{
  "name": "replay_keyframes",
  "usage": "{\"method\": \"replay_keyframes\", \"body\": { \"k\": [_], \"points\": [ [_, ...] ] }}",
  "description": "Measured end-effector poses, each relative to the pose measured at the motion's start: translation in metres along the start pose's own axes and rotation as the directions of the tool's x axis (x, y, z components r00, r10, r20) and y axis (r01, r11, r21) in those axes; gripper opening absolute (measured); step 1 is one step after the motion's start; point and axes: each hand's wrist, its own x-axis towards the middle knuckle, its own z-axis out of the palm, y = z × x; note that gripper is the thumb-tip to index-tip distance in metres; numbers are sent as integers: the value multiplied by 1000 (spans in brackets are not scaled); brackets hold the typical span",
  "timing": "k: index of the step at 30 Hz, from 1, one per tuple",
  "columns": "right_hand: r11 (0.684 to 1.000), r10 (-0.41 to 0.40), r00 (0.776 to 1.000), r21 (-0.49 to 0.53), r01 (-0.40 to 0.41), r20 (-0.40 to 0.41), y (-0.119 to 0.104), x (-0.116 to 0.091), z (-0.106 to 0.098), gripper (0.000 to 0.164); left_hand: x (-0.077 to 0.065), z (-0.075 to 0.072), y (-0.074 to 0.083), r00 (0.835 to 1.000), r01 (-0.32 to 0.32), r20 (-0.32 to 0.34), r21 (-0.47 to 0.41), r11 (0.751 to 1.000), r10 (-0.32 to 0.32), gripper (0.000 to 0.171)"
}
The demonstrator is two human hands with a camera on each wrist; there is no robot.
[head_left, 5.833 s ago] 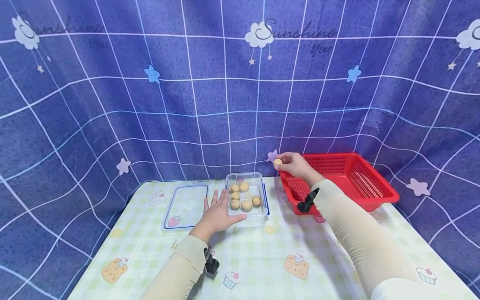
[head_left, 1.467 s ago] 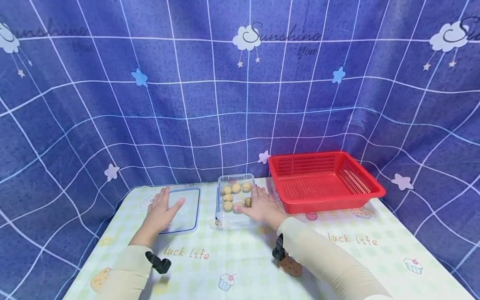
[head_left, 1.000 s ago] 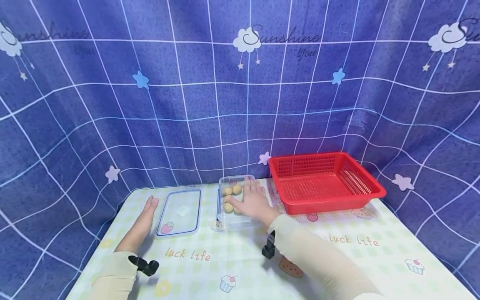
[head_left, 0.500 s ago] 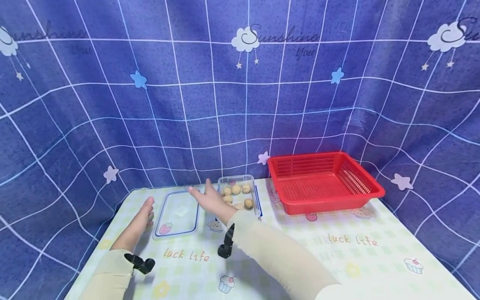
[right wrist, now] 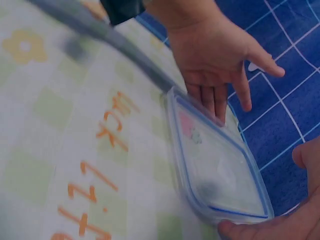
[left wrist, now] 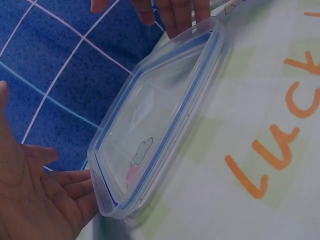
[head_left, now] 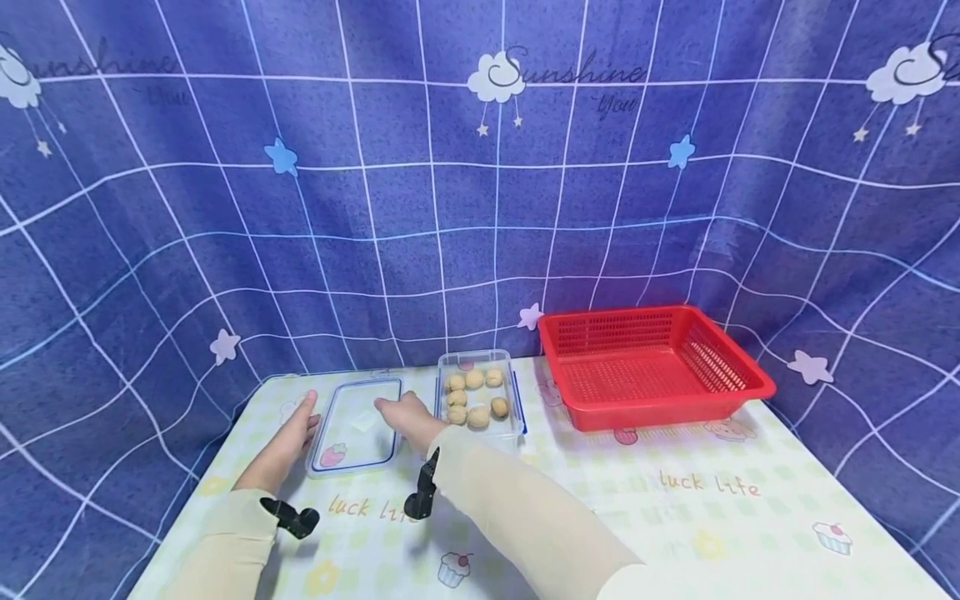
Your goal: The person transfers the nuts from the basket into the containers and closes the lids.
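Observation:
A clear plastic lid (head_left: 352, 429) with a blue seal lies on the table, between my two hands. My left hand (head_left: 291, 435) is at its left side; in the left wrist view the fingertips meet the lid's edge and the thumb stands apart. On the opposite side is my right hand (head_left: 412, 418), fingertips at the rim in the right wrist view, thumb (right wrist: 306, 152) raised away. Neither hand curls round the lid. Just right of it stands the clear food container (head_left: 517, 396), with several walnuts (head_left: 477, 416) inside.
A red perforated plastic basket (head_left: 663, 408) stands at the back right of the table. Pale checked cloth (head_left: 637, 533) covers the tabletop. A blue gridded curtain (head_left: 465, 200) rises behind and at both sides.
My right hand, which held a walnut beside the basket earlier, has left the container and crossed to the lid's right side. My left hand has gone from the container to the lid's left side.

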Motion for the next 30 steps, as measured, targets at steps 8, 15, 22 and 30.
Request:
{"method": "replay_keyframes", "body": {
  "k": [8, 15, 22, 30],
  "points": [
    [976, 24, 1000, 218, -28, 21, -2, -3, -2, 64, -1, -3, 0, 1000, -6, -4, -103, 995, 6, 97],
    [966, 40, 999, 256, -43, 17, -10, -4, -6, 58, -7, -10, 2, 1000, -21, -25, -102, 995, 19, 104],
    [979, 8, 1000, 204, -5, -15, -25, -5, -19, 61, -21, -13, 24, 992, -75, -109, -50, 996, 69, 96],
    [963, -51, 999, 264, 53, -15, -34, -9, -50, 68, -35, -4, 52, 967, -183, -187, -28, 983, 174, 85]
  ]
}}
